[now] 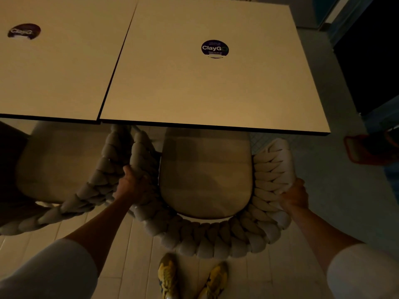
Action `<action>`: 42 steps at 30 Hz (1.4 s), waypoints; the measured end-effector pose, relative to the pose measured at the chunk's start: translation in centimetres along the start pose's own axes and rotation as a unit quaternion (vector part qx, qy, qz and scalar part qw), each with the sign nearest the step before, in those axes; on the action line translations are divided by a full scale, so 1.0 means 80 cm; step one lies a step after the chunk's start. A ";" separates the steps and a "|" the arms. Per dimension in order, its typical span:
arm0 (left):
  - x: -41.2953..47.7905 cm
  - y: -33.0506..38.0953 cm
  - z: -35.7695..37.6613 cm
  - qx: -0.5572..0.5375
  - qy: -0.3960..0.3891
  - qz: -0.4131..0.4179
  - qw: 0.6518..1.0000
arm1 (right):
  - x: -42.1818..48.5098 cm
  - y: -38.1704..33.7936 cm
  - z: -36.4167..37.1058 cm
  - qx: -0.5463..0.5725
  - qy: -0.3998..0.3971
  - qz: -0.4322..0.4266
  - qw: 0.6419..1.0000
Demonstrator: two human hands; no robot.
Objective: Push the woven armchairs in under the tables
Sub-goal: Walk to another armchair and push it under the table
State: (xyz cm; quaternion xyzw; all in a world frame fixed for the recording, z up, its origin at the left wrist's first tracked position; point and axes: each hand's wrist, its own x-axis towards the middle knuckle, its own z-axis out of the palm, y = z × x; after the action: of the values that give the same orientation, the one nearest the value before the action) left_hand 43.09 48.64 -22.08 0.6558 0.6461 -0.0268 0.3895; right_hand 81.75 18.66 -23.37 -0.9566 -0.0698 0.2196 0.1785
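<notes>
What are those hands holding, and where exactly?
The woven armchair: the left hand grips its left braided arm, the right hand its right braided arm.

- Right bench (216,93): the round dark right sticker (214,48) reads "ClayGO". Smaller lines above and below the name are too small to read.
- Left bench (54,72): the left sticker (24,31) is blurred. "ClayGO" is faintly legible.

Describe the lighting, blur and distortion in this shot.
Head view: dim, warm light, brightest on the right table; the gripped armchair is lit on its right side, the neighbouring armchair shadowed; the left sticker is blurred, the right sticker sharp; wide-angle bending at the edges.
</notes>
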 end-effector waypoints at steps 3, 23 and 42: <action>0.003 0.003 -0.001 0.002 -0.003 0.004 1.000 | 0.004 0.001 -0.003 -0.003 -0.003 -0.015 1.000; 0.014 0.005 0.004 0.007 0.009 -0.009 1.000 | 0.010 0.001 -0.002 -0.009 -0.003 -0.023 1.000; 0.012 0.009 0.006 -0.013 0.000 -0.037 0.999 | 0.005 -0.008 0.000 -0.022 -0.029 0.014 0.999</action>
State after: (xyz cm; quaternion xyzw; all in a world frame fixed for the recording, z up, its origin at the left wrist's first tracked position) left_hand 44.12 49.24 -22.60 0.6265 0.6701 -0.0324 0.3968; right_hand 82.06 19.32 -23.28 -0.9543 -0.0660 0.2485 0.1524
